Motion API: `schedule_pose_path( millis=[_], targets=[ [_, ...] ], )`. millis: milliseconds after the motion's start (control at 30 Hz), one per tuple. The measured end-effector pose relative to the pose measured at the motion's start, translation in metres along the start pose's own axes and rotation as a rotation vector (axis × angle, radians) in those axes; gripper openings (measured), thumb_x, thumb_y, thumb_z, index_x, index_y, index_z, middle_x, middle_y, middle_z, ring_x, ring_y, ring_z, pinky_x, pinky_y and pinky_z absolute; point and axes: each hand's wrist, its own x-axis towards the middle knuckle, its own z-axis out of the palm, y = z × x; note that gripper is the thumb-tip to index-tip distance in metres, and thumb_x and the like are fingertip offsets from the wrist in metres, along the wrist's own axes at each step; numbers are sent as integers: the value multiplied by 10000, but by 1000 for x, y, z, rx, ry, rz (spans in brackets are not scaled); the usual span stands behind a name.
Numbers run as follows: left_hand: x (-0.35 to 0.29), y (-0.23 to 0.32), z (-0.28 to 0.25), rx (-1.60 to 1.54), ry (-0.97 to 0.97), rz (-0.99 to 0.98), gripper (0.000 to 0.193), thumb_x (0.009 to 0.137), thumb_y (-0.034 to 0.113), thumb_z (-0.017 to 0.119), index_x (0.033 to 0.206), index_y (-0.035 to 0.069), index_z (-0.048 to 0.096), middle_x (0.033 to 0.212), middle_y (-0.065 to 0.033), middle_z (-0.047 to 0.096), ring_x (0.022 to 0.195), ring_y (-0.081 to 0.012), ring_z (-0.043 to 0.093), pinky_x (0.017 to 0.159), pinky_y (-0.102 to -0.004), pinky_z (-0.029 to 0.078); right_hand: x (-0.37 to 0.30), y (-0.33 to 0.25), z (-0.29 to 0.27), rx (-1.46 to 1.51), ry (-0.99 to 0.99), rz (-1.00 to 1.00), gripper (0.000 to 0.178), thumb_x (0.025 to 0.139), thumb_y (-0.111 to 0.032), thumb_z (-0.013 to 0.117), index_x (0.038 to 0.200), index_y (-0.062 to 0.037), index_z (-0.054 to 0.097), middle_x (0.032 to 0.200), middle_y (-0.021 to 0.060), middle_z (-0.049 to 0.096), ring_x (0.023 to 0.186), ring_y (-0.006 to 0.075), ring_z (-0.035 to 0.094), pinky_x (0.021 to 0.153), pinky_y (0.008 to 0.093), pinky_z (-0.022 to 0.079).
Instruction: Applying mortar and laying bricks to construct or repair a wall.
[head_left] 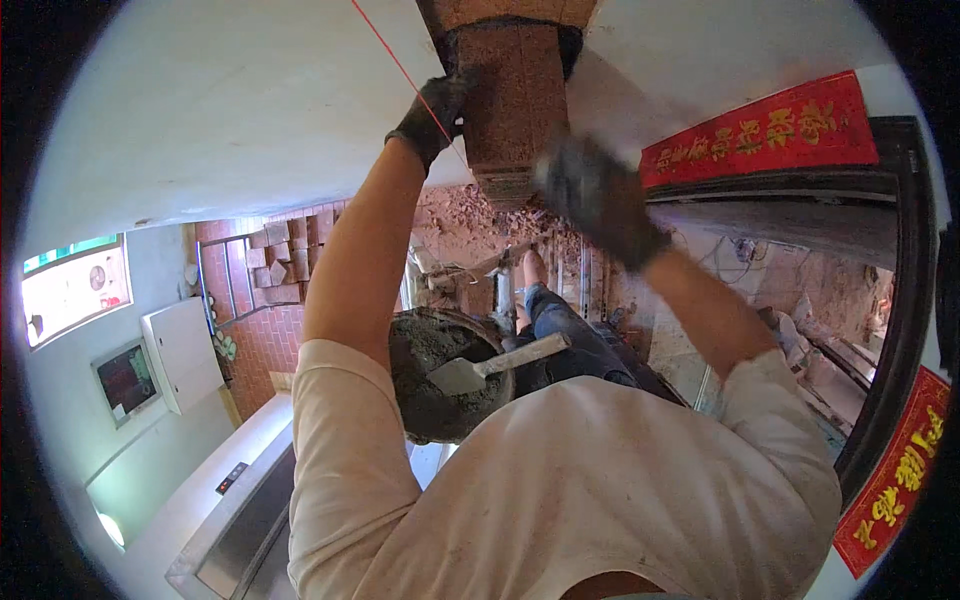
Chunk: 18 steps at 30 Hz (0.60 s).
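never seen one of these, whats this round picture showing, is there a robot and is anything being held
No robot: this is a person working with two gloved hands. There's just one picture, from a wide fisheye camera worn on the head and looking down, so straight edges bend near its rim.

The left hand is against the left side of a reddish-brown block. The right hand, blurred, is by its lower right edge. I can't tell how firmly either grips.

Below, a trowel lies on dark grey mix in a round tub. More blocks are piled at left.
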Motion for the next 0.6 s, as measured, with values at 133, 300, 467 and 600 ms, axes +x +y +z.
schedule_pose_path(
  millis=[133,300,467,600],
  targets=[
    [-3,28,23,-239,57,-683,509,754,312,704,1117,-8,548,982,-127,620,878,-193,598,677,-326,503,-104,-61,7,140,-731,-216,441,746,-357,631,956,18,535,871,160,595,764,298,587,659,399,467],
    [-2,49,27,-426,93,-717,537,734,304,725,1114,-32,546,1037,-124,608,903,-196,595,768,-312,498,-158,-80,61,-180,-1113,-418,331,760,-290,541,952,-25,591,798,137,633,663,313,614,558,451,458],
    [-2,45,18,174,-235,-223,510,751,291,709,1111,-32,548,1077,-109,597,948,-201,586,819,-326,486,-149,-63,-1,-42,-1047,-138,392,737,-360,623,989,-62,582,673,142,593,573,274,585,553,389,476],
    [-4,44,27,-544,64,-688,433,797,255,658,1116,-18,550,1082,-108,595,942,-193,583,828,-338,483,-176,-10,-113,193,-905,144,424,713,-281,642,1083,-79,594,787,195,614,719,340,613,619,401,493]
  ],
)
